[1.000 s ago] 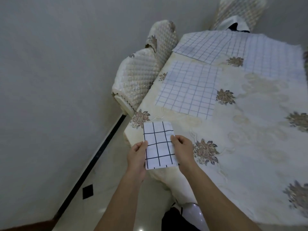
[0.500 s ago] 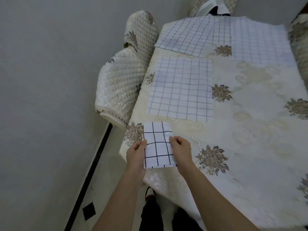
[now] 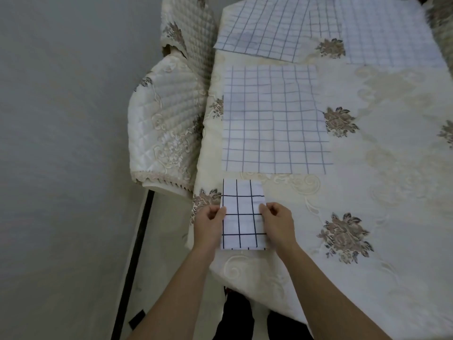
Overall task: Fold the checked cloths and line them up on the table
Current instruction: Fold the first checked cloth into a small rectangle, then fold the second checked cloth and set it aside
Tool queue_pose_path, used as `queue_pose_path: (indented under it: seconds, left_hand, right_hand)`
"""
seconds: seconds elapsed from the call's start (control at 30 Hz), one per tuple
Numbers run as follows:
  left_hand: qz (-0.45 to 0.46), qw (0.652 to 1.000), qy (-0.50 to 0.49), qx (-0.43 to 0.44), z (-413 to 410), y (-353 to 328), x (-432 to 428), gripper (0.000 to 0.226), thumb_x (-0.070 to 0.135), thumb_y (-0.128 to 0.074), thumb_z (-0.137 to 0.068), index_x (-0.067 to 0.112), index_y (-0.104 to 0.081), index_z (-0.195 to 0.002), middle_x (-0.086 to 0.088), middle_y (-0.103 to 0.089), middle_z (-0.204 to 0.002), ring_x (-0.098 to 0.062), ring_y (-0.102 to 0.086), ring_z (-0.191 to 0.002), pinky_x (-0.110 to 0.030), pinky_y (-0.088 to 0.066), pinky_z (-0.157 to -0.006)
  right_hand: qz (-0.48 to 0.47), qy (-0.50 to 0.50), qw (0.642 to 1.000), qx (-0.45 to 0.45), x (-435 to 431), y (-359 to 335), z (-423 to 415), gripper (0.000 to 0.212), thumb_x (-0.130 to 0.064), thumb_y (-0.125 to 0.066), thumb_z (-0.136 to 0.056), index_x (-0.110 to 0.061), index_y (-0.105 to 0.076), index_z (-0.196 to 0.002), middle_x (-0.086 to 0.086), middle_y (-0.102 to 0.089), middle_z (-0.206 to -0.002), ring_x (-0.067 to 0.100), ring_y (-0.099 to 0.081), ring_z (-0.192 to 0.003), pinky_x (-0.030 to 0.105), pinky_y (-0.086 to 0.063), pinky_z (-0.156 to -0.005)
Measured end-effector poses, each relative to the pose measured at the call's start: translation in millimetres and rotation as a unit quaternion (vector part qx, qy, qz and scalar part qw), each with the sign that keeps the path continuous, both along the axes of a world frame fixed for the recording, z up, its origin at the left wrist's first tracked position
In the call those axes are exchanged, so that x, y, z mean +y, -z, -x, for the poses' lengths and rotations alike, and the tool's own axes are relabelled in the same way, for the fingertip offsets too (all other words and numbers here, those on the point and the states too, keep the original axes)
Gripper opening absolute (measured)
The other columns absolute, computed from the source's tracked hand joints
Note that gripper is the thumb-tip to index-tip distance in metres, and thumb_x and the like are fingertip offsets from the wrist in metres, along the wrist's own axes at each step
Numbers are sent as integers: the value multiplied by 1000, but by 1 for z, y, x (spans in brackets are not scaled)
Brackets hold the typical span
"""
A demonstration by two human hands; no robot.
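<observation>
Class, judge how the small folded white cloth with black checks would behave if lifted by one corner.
Probably floppy: the small folded white cloth with black checks looks thin, so its layers would likely droop and fall open. Probably light: the left hand and right hand hold it by pinches at its edges alone.

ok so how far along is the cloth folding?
Done: one small folded cloth, bold checks, compact rectangle. In hand: left hand and right hand pinch its side edges at the near-left corner of the table; not lined up yet. Left: the middle cloth lies spread flat behind it, and the far-left cloth and fine-checked cloth lie spread at the far end. Roughly one of four.
</observation>
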State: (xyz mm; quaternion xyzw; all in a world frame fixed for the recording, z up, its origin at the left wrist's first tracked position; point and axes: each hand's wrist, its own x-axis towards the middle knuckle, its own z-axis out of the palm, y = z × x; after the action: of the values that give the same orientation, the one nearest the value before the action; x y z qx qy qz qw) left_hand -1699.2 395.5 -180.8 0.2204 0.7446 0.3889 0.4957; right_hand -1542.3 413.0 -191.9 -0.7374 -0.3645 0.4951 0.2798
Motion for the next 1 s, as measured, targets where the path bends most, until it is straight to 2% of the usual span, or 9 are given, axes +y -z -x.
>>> queue_pose_path:
  seconds: [0.07, 0.17, 0.33, 0.6, 0.67, 0.77, 0.87, 0.93, 1.0]
  left_hand:
    - [-6, 995, 65, 72, 1, 6, 4, 13, 16, -65, -94, 16, -64, -81, -3, -68, -82, -18, -63, -78, -23, -48, -67]
    - [-35, 963, 155, 217, 1, 6, 7, 11, 21, -65, -94, 18, -64, -83, 8, -63, -75, -5, -56, -70, -10, -36, -58]
    - [-54, 916, 214, 335, 2, 12, 14, 14, 26, -63, -94, 17, -65, -84, 4, -65, -78, -17, -58, -76, -35, -48, -69]
    - [-60, 881, 235, 407, 7, 20, 9, 15, 27, -67, -90, 27, -54, -81, 9, -63, -78, -19, -59, -80, -45, -50, -78]
    - [-63, 871, 243, 423, 7, 25, 7, 14, 26, -70, -87, 24, -57, -91, 4, -64, -88, -23, -60, -87, -46, -50, -80]
    - [-87, 836, 249, 482, 5, 28, 2, 30, 26, -70, -86, 15, -58, -112, -8, -58, -110, -30, -57, -101, -46, -48, -82]
    - [-200, 762, 331, 519, 6, 27, -3, 41, 27, -59, -93, 13, -55, -131, -9, -52, -135, -29, -51, -123, -44, -44, -98]
    - [-233, 713, 403, 524, 8, 29, 0, 53, 32, -49, -99, 10, -44, -146, -10, -39, -155, -26, -37, -143, -44, -33, -115]
    - [-218, 676, 460, 533, 9, 34, 9, 59, 39, -29, -105, 8, -29, -155, -9, -21, -165, -22, -17, -153, -46, -21, -122]
  right_hand:
    - [0, -31, 998, -61, 1, 3, -5, 21, -30, -58, -97, -18, -67, -83, -5, -69, -78, 9, -61, -73, 22, -42, -61]
    - [-13, -68, 987, -142, 0, 3, -9, 21, -34, -58, -97, -18, -66, -84, -9, -65, -75, 5, -59, -69, 23, -40, -56]
    - [-11, -95, 968, -232, 0, 2, -8, 23, -42, -55, -98, -23, -63, -85, -9, -64, -75, 12, -60, -69, 29, -47, -60]
    - [9, -93, 969, -227, 0, 1, -11, 23, -41, -57, -98, -22, -62, -86, -12, -60, -74, 4, -54, -66, 27, -40, -57]
    - [3, -78, 973, -218, 0, 0, -13, 22, -42, -60, -96, -22, -61, -87, -12, -61, -75, 3, -55, -68, 27, -42, -58]
    - [-34, -75, 962, -258, -4, 2, -13, 18, -39, -60, -96, -22, -59, -90, -8, -61, -84, 12, -58, -73, 32, -50, -62]
    - [-211, -108, 905, -354, -9, 8, -10, 15, -25, -52, -98, -14, -62, -100, 1, -60, -103, 21, -59, -83, 38, -53, -60]
    - [-298, -161, 870, -358, -8, 15, -4, 27, -20, -48, -101, -8, -63, -120, 9, -60, -126, 27, -59, -112, 40, -57, -83]
    - [-306, -244, 849, -357, -5, 24, 5, 45, -30, -41, -105, -6, -49, -143, 13, -46, -151, 28, -40, -142, 41, -39, -114]
